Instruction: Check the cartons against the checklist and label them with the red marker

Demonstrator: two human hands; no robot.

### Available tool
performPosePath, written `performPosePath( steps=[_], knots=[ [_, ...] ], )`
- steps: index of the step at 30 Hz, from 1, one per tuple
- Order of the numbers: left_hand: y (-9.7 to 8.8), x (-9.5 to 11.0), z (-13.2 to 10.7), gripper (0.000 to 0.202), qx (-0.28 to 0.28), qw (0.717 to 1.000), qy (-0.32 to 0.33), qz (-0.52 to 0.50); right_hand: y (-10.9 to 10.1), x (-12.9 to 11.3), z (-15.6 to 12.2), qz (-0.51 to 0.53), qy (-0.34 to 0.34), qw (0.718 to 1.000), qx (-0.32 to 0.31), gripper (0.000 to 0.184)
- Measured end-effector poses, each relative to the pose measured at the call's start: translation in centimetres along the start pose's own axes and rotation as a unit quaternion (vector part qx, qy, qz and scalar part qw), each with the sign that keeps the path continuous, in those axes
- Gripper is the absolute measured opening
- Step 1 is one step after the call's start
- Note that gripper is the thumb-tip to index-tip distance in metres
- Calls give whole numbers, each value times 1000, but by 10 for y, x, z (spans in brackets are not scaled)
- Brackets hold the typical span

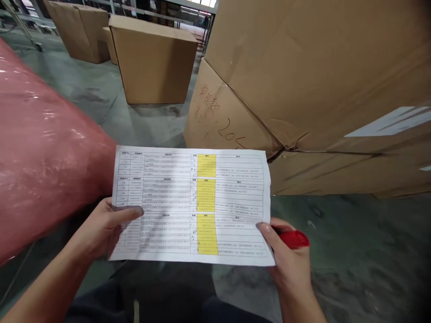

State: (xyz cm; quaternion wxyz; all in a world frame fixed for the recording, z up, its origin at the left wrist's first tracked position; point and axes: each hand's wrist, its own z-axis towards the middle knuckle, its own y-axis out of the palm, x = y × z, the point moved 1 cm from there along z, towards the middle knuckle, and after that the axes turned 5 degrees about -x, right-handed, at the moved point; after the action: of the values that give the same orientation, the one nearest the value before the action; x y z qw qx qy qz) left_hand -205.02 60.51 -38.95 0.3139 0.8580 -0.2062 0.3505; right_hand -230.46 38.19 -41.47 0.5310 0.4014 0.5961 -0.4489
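Big carton [319,80] beyond and right of the printed sheet [171,206]; pink bundle [50,143] left of it. Left hand [99,229] pinches the sheet's left edge, right hand [291,260] its right edge plus red object [294,239]. Risk: shared right grip could drop that or crease paper.

- Light: 1 bright, blown-out patch, top ctr., behind metal frame [168,21]; rest mod. dim.
- Glare: white streaks on pink plastic wrap [50,139], L side.
- Shadows: 1 dark band, R half of mid. box [148,67]; soft shade, lower L of paper sheet [168,202]; floor [353,251] v. dark, lower R.
- Focus: sheet's small print blurred, illeg.; 3 yellow blocks [206,195] distinct.
- Distortion: wide-angle stretch, lg. carton [319,67], R edge; R corners darkened.
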Motion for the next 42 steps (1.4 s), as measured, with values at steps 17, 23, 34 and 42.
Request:
performPosePath(
  steps=[17,23,34,42],
  knots=[
    [-1,-2,2,39,26,1000,-11,-9,0,0,-1,14,-4,1000,-23,32],
    [3,0,-1,37,39,999,-8,-2,0,0,-1,19,10,1000,-17,33],
    [2,-2,-1,35,49,999,-7,-5,2,-4,-3,15,-7,1000,-20,36],
    [7,0,-5,27,75,997,2,20,-2,0,-2,8,-14,1000,-24,36]
  ],
)
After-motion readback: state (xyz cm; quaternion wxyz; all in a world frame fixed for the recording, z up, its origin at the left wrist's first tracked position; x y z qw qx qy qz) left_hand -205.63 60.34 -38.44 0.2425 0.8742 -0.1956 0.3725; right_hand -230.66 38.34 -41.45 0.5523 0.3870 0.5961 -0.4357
